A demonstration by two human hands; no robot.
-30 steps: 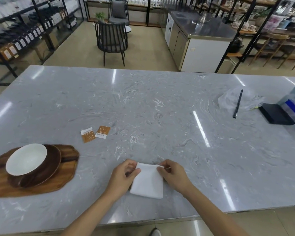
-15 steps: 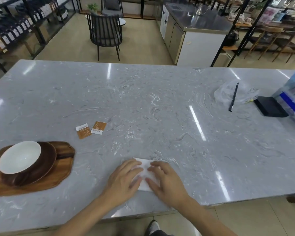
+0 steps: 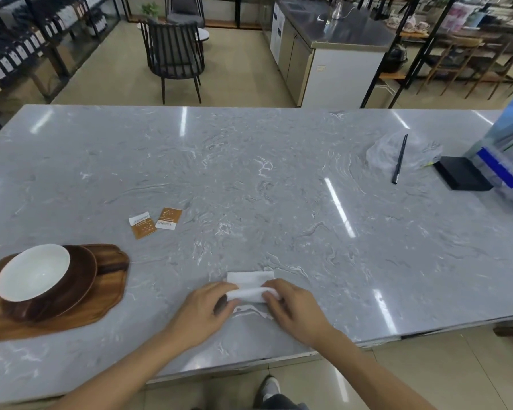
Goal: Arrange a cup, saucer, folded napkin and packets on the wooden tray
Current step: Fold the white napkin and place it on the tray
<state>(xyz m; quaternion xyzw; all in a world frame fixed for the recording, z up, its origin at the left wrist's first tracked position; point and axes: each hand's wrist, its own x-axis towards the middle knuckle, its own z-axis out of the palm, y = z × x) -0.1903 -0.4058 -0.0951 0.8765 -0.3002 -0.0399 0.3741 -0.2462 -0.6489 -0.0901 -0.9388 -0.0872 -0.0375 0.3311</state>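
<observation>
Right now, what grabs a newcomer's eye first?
Both hands, left hand and right hand, fold a white napkin at the near edge of the grey table. At far left, a white cup sits on a dark saucer on the wooden tray. Two brown packets lie on the table beyond the tray.

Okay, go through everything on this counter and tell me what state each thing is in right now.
napkin: white, partly folded, on the counter
left hand: gripping the napkin's left end
right hand: gripping its right end
wooden tray: holds saucer
saucer: on tray
cup: tilted, empty
two packets: sealed, flat on counter, off tray
pen: lying on plastic bag
</observation>
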